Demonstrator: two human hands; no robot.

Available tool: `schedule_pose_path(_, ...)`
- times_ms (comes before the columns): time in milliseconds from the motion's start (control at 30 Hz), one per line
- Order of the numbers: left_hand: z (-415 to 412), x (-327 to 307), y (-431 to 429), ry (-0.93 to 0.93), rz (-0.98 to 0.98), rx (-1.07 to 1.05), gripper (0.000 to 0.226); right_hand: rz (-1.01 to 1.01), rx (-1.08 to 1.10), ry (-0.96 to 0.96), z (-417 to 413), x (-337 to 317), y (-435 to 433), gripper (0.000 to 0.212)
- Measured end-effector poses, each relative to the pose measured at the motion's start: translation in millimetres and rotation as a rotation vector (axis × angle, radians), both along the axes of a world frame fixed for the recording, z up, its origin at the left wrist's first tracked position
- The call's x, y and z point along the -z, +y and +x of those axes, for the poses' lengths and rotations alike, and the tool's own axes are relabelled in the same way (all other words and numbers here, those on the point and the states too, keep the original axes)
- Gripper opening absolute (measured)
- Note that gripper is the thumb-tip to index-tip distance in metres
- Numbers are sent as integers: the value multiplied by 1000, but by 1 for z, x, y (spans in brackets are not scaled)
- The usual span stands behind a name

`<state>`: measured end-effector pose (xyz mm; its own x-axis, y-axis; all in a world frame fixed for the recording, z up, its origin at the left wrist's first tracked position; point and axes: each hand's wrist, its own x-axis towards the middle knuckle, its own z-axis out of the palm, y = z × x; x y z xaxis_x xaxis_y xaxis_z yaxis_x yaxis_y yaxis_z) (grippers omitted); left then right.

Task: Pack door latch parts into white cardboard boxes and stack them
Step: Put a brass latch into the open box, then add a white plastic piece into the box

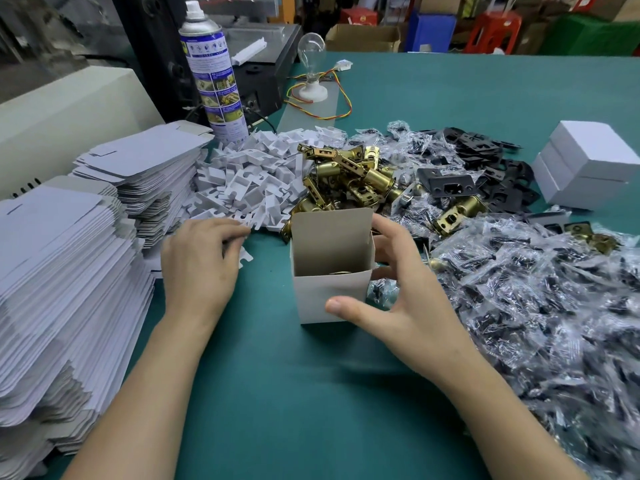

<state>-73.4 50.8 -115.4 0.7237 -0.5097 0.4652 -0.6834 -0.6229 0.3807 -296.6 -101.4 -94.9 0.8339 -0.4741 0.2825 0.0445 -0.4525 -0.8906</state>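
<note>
Head view, packing station. An open box (329,292) stands upright near the middle of the green tabletop (277,393), its rear flap raised; a brass-coloured part shows low inside, the rest of its contents hidden. The right hand (408,306) brackets the box, thumb against the front wall, fingers curved round the right side toward the rear flap. The left hand (197,268) lies at the near edge of the insert pile (249,174), fingers curled on a white insert (245,255). Behind the box lie brass latches (349,178); to the right, black strike plates (485,161) and bagged screws (536,289); at far right, closed boxes (585,168) stacked together; at left, flat box blanks (69,271).

Likely step: fetching an insert for the box. Risks, as judged: the light, unclosed box may tip or slide if the right hand's hold loosens while the insert is pushed in; a tilted insert may jam against the walls or crease them; interlocked inserts may lift together, so that two are drawn; the crowding screw bags may snag the box base or hide a missing part.
</note>
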Motion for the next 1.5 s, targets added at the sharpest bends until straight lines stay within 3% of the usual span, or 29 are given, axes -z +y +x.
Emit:
schedule_pose_path(133, -3, -6, 1, 37, -232, 22, 17, -20, 54, -34, -4, -2, 2, 91)
schedule_pose_path(300, -14, -29, -4, 724, -877, 350, 21, -75, 183, -240, -8, -8, 4, 63)
schedule_pose_path(433, -24, -43, 3, 1104, -1048, 715, 34, -264, 222, -304, -8, -15, 5, 51)
schedule_pose_path(667, -47, -52, 6, 1156, -911, 985, 33, -565, 223, -399, -3, -35, 12, 39)
schedule_pose_path(800, -57, -54, 4, 1194, -844, 1067, 27, -762, 202, -411, 3, -51, 13, 19)
schedule_pose_path(967, -56, -52, 1, 1179, -845, 1152, 22, -806, 201, -403, 7, -61, 14, 17)
schedule_pose_path(1100, -36, -49, 1, 1071, -904, 957, 36, -872, 232, -356, 5, -74, 3, 14)
schedule_pose_path(1167, -28, -45, -1, 939, -747, 887, 56, -913, 244, -264, 0, -79, -3, 17)
schedule_pose_path(1267, -35, -35, -6, 857, -354, 926, 93, -979, 225, -94, -6, -85, -8, 17)
schedule_pose_path(1367, -52, -24, -12, 878, -132, 922, 78, -1056, 128, 54, -7, -94, -6, 20)
schedule_pose_path(1500, -62, -16, -21, 946, -198, 833, 50, -1135, 57, 220, -1, -107, 3, 21)
